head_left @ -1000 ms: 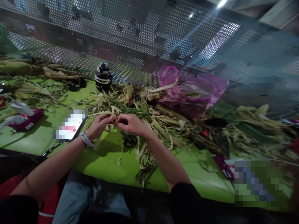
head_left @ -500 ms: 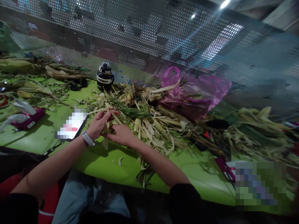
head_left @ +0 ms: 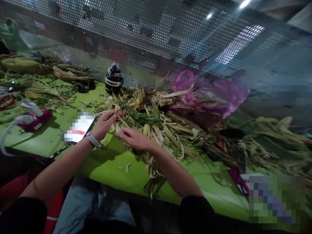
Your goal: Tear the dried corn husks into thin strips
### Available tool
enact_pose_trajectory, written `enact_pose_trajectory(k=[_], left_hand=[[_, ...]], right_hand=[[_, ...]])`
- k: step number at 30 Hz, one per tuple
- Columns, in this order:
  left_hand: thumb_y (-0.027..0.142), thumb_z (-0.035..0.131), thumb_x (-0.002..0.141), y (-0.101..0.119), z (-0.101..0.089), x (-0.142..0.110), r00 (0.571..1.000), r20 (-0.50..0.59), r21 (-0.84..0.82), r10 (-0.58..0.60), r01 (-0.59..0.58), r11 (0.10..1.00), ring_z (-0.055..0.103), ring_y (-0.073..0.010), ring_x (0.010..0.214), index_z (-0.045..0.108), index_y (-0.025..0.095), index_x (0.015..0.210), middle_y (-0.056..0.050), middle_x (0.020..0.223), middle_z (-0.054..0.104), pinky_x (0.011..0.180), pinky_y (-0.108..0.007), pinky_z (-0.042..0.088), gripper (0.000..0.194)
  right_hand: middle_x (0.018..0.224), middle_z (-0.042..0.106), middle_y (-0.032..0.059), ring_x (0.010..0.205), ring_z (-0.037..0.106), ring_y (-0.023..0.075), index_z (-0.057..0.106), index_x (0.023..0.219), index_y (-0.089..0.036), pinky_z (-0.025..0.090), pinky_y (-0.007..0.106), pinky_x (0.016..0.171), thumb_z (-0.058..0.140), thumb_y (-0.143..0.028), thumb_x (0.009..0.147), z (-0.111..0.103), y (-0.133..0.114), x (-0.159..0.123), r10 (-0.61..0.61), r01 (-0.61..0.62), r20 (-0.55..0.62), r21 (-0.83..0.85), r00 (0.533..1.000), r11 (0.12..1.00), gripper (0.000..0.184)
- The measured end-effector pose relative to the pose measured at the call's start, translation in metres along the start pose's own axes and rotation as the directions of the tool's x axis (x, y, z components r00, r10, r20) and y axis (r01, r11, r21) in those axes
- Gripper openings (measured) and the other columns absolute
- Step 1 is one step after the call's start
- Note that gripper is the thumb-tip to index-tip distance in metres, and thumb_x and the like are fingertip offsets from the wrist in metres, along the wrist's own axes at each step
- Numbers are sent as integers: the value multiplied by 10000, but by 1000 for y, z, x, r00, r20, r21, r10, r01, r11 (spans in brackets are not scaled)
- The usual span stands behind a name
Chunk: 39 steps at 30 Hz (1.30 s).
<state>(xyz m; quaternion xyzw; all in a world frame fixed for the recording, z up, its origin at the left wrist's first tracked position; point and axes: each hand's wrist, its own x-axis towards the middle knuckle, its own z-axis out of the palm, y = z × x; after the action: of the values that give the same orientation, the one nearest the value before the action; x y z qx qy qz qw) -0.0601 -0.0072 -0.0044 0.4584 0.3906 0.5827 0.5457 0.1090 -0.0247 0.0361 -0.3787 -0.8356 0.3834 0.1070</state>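
My left hand (head_left: pixel 105 124), a pale watch band on its wrist, is closed on a pale corn husk strip (head_left: pixel 116 127) at the near edge of a husk pile. My right hand (head_left: pixel 135 138) is just to its right, its thumb and fingers pinched on the lower end of the same strip. Parts of the strip are hidden by my fingers. Behind my hands lies the heap of husks (head_left: pixel 168 135), with a bunch of thin green strands (head_left: pixel 143 117) on it. A lit phone (head_left: pixel 81 128) lies left of my left hand.
A black bottle (head_left: pixel 113 79) stands against the perforated metal screen (head_left: pixel 146 42). A pink plastic bag (head_left: pixel 207 97) sits behind the heap. A purple power strip (head_left: pixel 36 122) with plugs is at left. More leaves (head_left: pixel 44 86) lie on the green table (head_left: pixel 109 169).
My right hand has drawn slightly right, away from the left, pulling the lower end of the husk strip. The whole view has shifted a little, so things appear farther right.
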Motion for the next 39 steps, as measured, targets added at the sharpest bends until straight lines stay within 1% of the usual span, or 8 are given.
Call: enact_pose_trajectory(k=[3,7,14,22,27,30,35,39], left_hand=[[448,689,758,1,-3,1,986,143,80,-89,79,994,641,-171,806,721,149,962,-69,912,724,705,-266,501,363],[446,694,764,3,-2,-2,946,302,124,-116,82,989,627,-147,758,730,170,1005,-66,922,719,657,-239,487,369],[412,681,794,8,1,-8,912,394,98,-113,81,992,668,-195,817,731,158,1007,-107,920,726,717,-282,515,336],[384,693,786,8,0,-7,922,378,92,-82,50,995,652,-173,857,721,177,931,-63,898,708,793,-256,505,254],[416,646,824,3,0,-4,951,296,53,-87,74,996,608,-118,682,689,165,943,-34,752,662,623,-201,484,281],[420,685,789,2,1,-2,974,214,23,-71,68,997,632,-132,726,680,170,961,-33,801,669,684,-227,505,304],[395,740,733,2,1,-1,984,178,-35,2,4,999,632,-169,822,705,167,884,-48,889,678,772,-274,498,275],[393,736,731,2,0,-2,988,144,18,53,-56,998,594,-148,772,702,155,830,-36,818,665,710,-247,466,260]], right_hand=[[634,538,-19,592,464,92,537,768,-166,318,222,596,453,-382,924,-33,2,-14,6,-23,-114,-150,993,988,279],[597,500,-32,530,427,83,570,779,-156,301,217,526,508,-490,876,-60,20,-18,13,-12,-143,9,990,1000,353],[534,449,-67,463,372,62,561,804,-149,275,199,456,607,-496,797,-61,36,-8,67,-32,-122,265,990,964,349],[520,478,-61,439,396,69,547,794,-158,312,205,448,617,-504,780,-63,40,-5,99,-55,-137,291,986,955,353],[749,622,41,710,567,156,599,833,-150,456,297,692,558,-449,844,-57,41,0,-79,26,-352,-151,933,988,302],[1174,600,154,1131,515,260,606,1070,-136,394,419,979,555,-270,841,-46,39,4,-364,111,-414,-521,834,847,271],[1447,403,109,1391,267,254,495,1294,-210,234,487,1136,527,-74,740,-28,27,5,-604,340,-131,-725,786,599,572],[1455,399,94,1397,256,261,544,1233,-220,212,508,1146,567,-147,706,-23,14,-2,-649,510,36,-652,760,561,533]])
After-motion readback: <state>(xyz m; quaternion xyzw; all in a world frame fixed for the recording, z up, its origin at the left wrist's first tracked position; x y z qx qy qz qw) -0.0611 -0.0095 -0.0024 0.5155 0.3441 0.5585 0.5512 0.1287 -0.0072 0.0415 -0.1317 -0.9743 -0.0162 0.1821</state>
